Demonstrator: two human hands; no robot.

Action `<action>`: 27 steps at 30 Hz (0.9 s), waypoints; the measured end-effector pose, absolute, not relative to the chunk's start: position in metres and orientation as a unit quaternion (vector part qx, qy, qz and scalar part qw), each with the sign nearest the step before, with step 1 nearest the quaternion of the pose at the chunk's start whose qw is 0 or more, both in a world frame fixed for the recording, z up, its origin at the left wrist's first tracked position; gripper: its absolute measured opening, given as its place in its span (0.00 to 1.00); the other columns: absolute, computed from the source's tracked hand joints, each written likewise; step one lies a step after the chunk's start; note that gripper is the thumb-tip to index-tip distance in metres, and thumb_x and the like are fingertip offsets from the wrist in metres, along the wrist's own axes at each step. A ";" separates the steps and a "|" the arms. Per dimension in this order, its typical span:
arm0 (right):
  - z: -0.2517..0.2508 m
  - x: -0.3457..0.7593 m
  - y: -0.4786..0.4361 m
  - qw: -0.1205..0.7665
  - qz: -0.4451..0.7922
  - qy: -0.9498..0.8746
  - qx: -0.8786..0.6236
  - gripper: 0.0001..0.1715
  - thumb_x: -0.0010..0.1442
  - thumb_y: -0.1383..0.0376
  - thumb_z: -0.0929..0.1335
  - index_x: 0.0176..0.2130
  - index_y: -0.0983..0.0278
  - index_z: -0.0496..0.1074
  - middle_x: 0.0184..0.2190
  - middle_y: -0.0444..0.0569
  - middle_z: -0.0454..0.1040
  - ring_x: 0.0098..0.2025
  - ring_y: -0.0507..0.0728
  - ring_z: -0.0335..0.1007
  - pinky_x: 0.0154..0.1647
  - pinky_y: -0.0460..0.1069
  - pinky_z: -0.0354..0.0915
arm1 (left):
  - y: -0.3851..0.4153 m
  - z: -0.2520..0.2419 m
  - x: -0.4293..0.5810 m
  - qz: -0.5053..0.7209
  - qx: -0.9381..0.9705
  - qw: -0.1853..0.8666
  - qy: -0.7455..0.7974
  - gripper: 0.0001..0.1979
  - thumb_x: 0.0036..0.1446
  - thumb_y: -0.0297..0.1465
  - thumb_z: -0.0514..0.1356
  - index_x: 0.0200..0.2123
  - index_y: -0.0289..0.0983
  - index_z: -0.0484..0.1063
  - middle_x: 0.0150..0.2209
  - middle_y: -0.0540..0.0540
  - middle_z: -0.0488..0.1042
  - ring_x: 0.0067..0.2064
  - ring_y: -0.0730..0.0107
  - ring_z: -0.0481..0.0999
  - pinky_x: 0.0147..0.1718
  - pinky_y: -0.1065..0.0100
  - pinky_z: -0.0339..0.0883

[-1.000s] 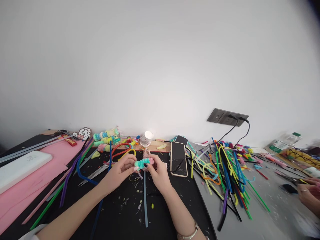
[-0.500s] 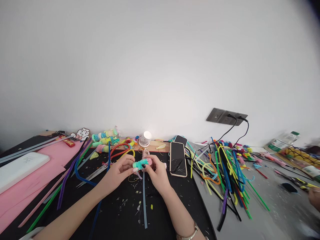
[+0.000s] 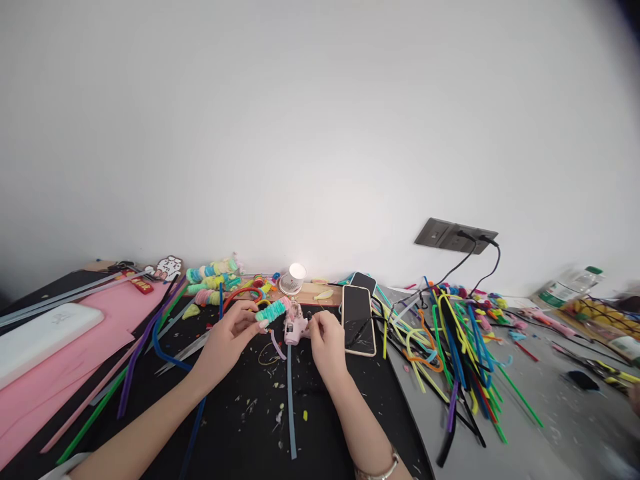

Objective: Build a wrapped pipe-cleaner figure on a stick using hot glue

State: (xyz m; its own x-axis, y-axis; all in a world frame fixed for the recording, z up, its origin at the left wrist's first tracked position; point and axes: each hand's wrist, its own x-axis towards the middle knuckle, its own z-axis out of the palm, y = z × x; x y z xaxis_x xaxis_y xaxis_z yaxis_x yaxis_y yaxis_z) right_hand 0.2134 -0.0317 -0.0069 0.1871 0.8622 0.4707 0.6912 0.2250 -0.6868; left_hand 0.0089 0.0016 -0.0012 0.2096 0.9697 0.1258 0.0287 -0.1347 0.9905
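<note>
A turquoise coil (image 3: 273, 311) is held over the bench (image 3: 250, 440), pinched by the left hand's (image 3: 227, 339) fingers. The right hand's (image 3: 328, 343) fingers are curled at the glue gun (image 3: 295, 329), right of the coil; whether it is gripped cannot be told.

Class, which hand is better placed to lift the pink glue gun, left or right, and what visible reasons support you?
Probably the right hand: it is curled right at the side of the pink glue gun. The left hand is occupied, holding the fuzzy turquoise-and-pink piece.
</note>
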 end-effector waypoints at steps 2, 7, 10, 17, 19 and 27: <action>-0.006 0.214 -0.032 0.419 0.046 -0.642 -0.641 0.15 0.62 0.68 0.59 0.24 0.62 0.62 0.28 0.48 0.69 0.35 0.58 0.64 0.37 0.51 0.57 | 0.003 0.000 0.008 0.486 0.571 0.492 0.442 0.16 0.52 0.42 0.65 0.40 0.44 0.65 0.34 0.48 0.75 0.40 0.54 0.79 0.45 0.56 0.69; -0.002 0.210 -0.038 0.304 0.029 -0.644 -0.702 0.21 0.51 0.71 0.64 0.46 0.61 0.70 0.47 0.52 0.72 0.48 0.63 0.65 0.47 0.57 0.55 | 0.005 -0.002 0.007 0.517 0.538 0.481 0.460 0.16 0.51 0.42 0.64 0.40 0.44 0.65 0.36 0.46 0.76 0.41 0.52 0.80 0.46 0.52 0.70; -0.003 0.208 -0.039 0.242 0.018 -0.656 -0.715 0.29 0.49 0.71 0.64 0.51 0.59 0.69 0.47 0.53 0.73 0.49 0.65 0.65 0.49 0.60 0.53 | 0.006 -0.004 0.006 0.522 0.537 0.485 0.451 0.17 0.51 0.43 0.64 0.39 0.44 0.64 0.35 0.47 0.76 0.38 0.53 0.80 0.46 0.51 0.70; -0.004 0.210 -0.036 0.228 0.012 -0.662 -0.713 0.28 0.48 0.72 0.65 0.49 0.58 0.72 0.43 0.52 0.74 0.49 0.65 0.67 0.49 0.61 0.53 | 0.006 -0.001 0.004 0.529 0.518 0.492 0.458 0.18 0.50 0.44 0.66 0.39 0.44 0.64 0.33 0.49 0.77 0.37 0.54 0.81 0.45 0.52 0.73; -0.002 0.212 -0.036 0.262 0.015 -0.658 -0.706 0.26 0.50 0.71 0.66 0.49 0.59 0.73 0.43 0.52 0.75 0.48 0.65 0.68 0.49 0.61 0.55 | 0.006 0.001 0.005 0.544 0.494 0.506 0.451 0.20 0.48 0.43 0.67 0.39 0.43 0.64 0.30 0.50 0.77 0.37 0.55 0.81 0.45 0.52 0.74; 0.005 0.213 -0.036 0.486 0.161 -0.640 -0.573 0.08 0.56 0.64 0.66 0.37 0.63 0.73 0.33 0.47 0.76 0.35 0.56 0.72 0.37 0.48 0.64 | 0.006 0.005 0.007 0.571 0.414 0.566 0.428 0.22 0.47 0.44 0.69 0.39 0.43 0.64 0.26 0.53 0.77 0.37 0.57 0.82 0.45 0.54 0.75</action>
State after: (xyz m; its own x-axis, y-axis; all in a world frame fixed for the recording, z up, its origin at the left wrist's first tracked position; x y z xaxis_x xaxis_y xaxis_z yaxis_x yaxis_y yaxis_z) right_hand 0.2132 -0.0362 0.0054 0.1287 0.8902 0.4371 0.5762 0.2916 -0.7635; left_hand 0.0073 0.0062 0.0050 -0.0178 0.9998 -0.0119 -0.2914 0.0062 0.9566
